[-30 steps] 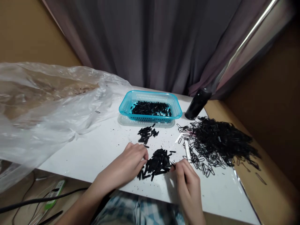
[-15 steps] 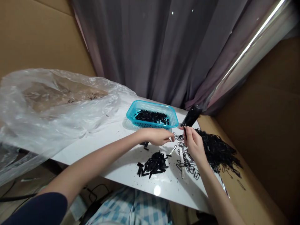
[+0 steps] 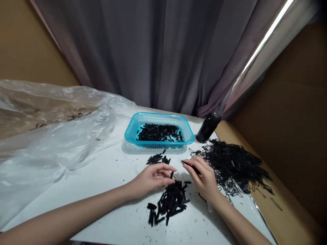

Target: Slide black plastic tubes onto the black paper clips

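My left hand (image 3: 150, 178) is over the table with thumb and forefinger closed on a short black strip (image 3: 172, 175). Just below its fingertips lies a heap of similar black strips (image 3: 173, 200). Facing it, my right hand (image 3: 204, 177) grips a slender black object (image 3: 192, 166) whose thin tip points left; its exact kind is unclear. Beside the right hand spreads a large tangled pile of thin black loops (image 3: 235, 166), like wire or elastic. A smaller group of black strips (image 3: 154, 159) lies behind my left hand.
A blue perforated basket (image 3: 127, 136) with many black strips inside stands at the back. Right of it is a dark cylindrical container (image 3: 208, 127). Clear plastic sheeting (image 3: 58, 149) covers the left side. Cardboard panels (image 3: 286, 129) and a grey curtain (image 3: 127, 51) close in the table.
My view has shifted closer to the table. Both hands have come nearer me, over the strip heap, and the left now holds a strip. The right has moved away from the loop pile.
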Demonstrator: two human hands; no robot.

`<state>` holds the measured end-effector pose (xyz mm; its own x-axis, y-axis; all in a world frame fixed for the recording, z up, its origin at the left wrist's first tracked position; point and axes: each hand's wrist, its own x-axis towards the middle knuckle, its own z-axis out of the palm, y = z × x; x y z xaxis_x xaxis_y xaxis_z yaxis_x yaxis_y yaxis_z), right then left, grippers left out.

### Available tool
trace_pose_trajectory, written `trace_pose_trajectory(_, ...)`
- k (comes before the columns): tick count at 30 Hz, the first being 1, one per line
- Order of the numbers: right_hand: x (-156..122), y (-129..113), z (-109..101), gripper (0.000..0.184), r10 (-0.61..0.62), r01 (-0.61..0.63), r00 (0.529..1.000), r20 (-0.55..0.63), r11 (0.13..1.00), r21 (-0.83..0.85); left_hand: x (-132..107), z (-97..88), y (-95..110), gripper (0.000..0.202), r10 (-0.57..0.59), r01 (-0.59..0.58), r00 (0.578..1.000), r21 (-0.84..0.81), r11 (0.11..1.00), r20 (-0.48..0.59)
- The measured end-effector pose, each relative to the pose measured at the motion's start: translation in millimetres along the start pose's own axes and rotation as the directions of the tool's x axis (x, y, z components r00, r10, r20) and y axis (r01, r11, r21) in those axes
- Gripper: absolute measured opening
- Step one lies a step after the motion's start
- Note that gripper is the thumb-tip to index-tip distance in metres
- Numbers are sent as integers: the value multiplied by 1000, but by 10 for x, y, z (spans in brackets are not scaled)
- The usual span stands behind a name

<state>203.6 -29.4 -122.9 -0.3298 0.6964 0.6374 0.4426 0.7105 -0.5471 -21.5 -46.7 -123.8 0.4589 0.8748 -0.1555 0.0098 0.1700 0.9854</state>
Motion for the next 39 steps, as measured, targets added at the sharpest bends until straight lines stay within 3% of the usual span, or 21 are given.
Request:
trace_pose_trajectory(5, -88, -91, 9, 17, -12, 18, 994, 107, 999, -46, 5, -87, -97, 37, -45, 43, 998, -45, 998, -49)
trace_pose_trajectory(7, -100, -137, 10, 17, -83, 101, 987, 138, 986, -130, 2, -113, -135, 36, -45, 42, 998, -55, 998, -42)
trace_pose_trajectory(11, -112, -190, 5, 16, -103, 132, 983, 151, 971, -199, 10, -135, -174, 32, -42, 42, 999, -45, 998, -6)
trace_pose_trajectory(19, -126, -202, 0, 21, -96, 138, 980, 177, 961, -242, 26, -97, -109, 22, -39, 40, 999, 24, 999, -32)
trace_pose_trajectory(26, -97, -226, -14, 19, -126, 178, 972, 199, 947, -269, 28, -86, -129, 17, 35, -24, 996, 129, 991, -81)
trace_pose_trajectory(32, -123, -213, -23, 27, -125, 187, 964, 233, 944, -270, 21, -91, -143, 14, 118, -105, 991, 188, 977, -63)
trace_pose_trajectory(39, -146, -193, -43, 28, -140, 229, 947, 288, 926, -301, 20, -102, -140, 12, 115, -101, 992, 212, 972, -52)
